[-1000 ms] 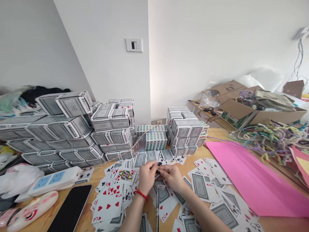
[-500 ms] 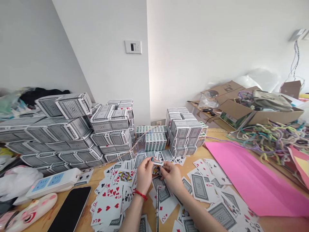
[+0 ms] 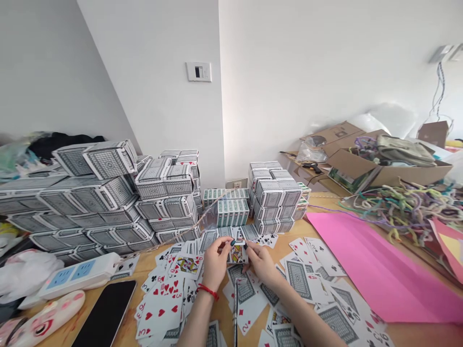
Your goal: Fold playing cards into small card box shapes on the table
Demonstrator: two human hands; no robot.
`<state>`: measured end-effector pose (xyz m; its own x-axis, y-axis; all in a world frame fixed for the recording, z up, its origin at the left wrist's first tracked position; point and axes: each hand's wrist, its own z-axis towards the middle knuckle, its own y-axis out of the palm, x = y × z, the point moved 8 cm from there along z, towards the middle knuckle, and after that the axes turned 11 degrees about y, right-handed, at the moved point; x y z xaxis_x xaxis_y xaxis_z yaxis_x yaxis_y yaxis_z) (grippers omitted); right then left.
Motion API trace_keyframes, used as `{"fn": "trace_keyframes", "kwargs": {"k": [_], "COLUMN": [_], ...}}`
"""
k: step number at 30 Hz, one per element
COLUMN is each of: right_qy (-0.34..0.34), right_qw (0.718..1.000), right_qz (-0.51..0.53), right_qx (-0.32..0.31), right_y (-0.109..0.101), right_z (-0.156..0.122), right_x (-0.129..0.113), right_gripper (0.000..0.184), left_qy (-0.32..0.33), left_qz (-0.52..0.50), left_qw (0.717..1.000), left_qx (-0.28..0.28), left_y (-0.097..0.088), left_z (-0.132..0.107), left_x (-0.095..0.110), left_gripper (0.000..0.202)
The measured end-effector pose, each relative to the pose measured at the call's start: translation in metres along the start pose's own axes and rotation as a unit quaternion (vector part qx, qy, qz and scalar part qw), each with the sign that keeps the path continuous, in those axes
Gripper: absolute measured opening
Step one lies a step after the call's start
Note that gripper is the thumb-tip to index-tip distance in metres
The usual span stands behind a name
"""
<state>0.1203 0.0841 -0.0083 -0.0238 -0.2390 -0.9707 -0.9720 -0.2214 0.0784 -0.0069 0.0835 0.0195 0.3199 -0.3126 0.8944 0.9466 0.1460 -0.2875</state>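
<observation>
Legible from where I stand | lower left of centre: "3" hearts card [image 3: 161, 311], "10" hearts card [image 3: 167, 288] | bottom centre: "2" diamonds card [image 3: 250, 311] | lower right of centre: "2" clubs card [image 3: 327, 256], red "A" card [image 3: 315, 284].

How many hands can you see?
2. The left hand, with a red bracelet at its wrist, is at the left side of the card; the right hand is at the card's right side. No other hand shows.
</observation>
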Motion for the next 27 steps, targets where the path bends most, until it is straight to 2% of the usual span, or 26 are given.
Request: {"fn": "trace_keyframes", "kwargs": {"k": [3,10,12,14,18,23,27], "right_qy": [0.022,0.077,0.094,0.099,0.128,0.154,0.172], "right_qw": [0.997,0.971,0.959,0.949,0.924,0.901,0.899], "right_qz": [0.073,0.225,0.267,0.291,0.314,0.349,0.354], "right_qx": [-0.001,0.024,-0.008,-0.073,-0.178,-0.205,-0.191], "right_y": [-0.005,-0.017,-0.011,0.001,0.018,0.022,0.022], "right_z": [0.003,0.003,0.001,-0.001,-0.005,-0.002,-0.001], "right_x": [0.005,0.014,0.013,0.009,0.009,0.014,0.015], "right_gripper": [0.024,0.014,0.012,0.013,0.027,0.034,0.032], "left_qy": [0.0,0.063,0.045,0.024,0.034,0.042,0.021], "left_qz": [-0.01,-0.004,-0.005,-0.014,-0.012,0.015,0.021], "left_qw": [1.0,0.996,0.997,0.998,0.998,0.999,0.999], "left_qx": [-0.018,-0.06,-0.059,-0.062,-0.048,-0.029,-0.025], "left_y": [0.004,0.014,0.016,0.019,0.018,0.015,0.014], "left_z": [-0.001,-0.001,-0.003,-0.005,-0.006,-0.006,-0.007], "left_x": [0.0,0.012,0.008,0.002,0.002,0.009,0.007], "left_gripper": [0.022,0.023,0.023,0.025,0.024,0.024,0.026]}}
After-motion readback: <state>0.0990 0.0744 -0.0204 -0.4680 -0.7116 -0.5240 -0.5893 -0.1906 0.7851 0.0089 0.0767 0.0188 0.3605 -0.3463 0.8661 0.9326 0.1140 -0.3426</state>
